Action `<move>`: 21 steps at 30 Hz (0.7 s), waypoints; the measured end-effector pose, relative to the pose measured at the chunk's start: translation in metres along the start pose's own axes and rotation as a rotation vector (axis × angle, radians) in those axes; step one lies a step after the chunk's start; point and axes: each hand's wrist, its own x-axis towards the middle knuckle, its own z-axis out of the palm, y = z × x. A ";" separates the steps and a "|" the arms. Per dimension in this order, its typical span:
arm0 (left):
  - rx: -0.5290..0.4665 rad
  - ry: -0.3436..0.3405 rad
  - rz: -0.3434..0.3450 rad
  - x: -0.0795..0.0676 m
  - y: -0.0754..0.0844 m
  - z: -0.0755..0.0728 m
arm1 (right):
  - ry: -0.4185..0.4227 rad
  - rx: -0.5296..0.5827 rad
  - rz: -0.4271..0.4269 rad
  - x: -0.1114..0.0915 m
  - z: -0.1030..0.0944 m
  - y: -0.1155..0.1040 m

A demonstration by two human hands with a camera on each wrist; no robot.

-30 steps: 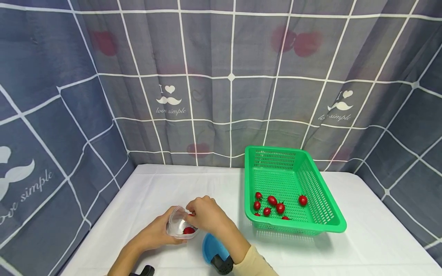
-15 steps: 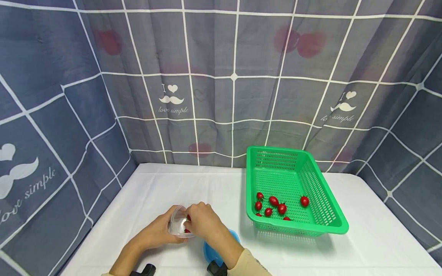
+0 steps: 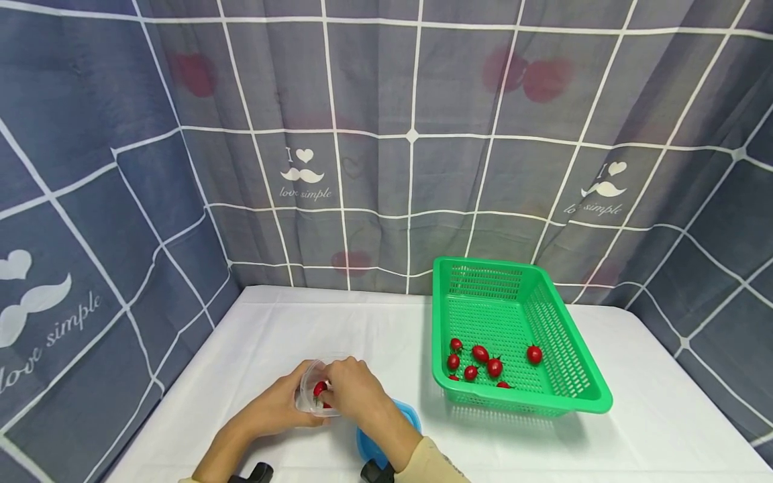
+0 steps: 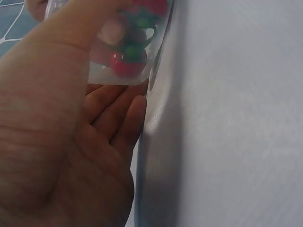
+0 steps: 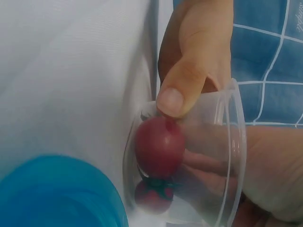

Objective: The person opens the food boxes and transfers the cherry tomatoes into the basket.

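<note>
A clear plastic cup (image 3: 306, 389) is held tilted close over the white table, its mouth toward the right. My left hand (image 3: 276, 408) grips it, with the thumb (image 5: 170, 101) against its side in the right wrist view. Inside, a red cherry tomato (image 5: 160, 146) with another smaller-looking one (image 5: 154, 197) beside it shows through the wall. My right hand (image 3: 352, 388) reaches through the mouth, its fingertips at the upper cherry tomato (image 3: 320, 388), which they appear to pinch. In the left wrist view, the green stems and fingertips blur behind the plastic.
A green perforated basket (image 3: 588, 365) with several cherry tomatoes (image 3: 480, 353) stands at the right rear. Under my right forearm lies a blue round dish (image 3: 407, 410). A grey checked curtain (image 3: 374, 168) surrounds the white-covered table (image 3: 290, 315).
My right hand has gone farther down into the cup, carrying the tomato left and lower. The left hand keeps its grip; the view has shifted slightly.
</note>
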 end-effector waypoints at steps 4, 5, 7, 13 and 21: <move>-0.010 -0.002 0.017 -0.001 -0.001 -0.001 | -0.007 -0.038 -0.023 0.002 0.001 -0.002; -0.012 -0.003 0.016 -0.001 -0.001 -0.001 | -0.010 -0.051 -0.029 0.002 0.001 -0.002; -0.019 -0.006 0.016 -0.001 -0.001 -0.001 | -0.026 -0.045 -0.033 0.002 0.000 -0.003; -0.025 -0.016 -0.003 -0.002 -0.002 0.000 | -0.083 0.014 -0.060 0.001 -0.003 -0.002; -0.027 -0.015 0.003 -0.002 -0.001 0.001 | -0.072 0.035 -0.062 0.003 -0.001 0.001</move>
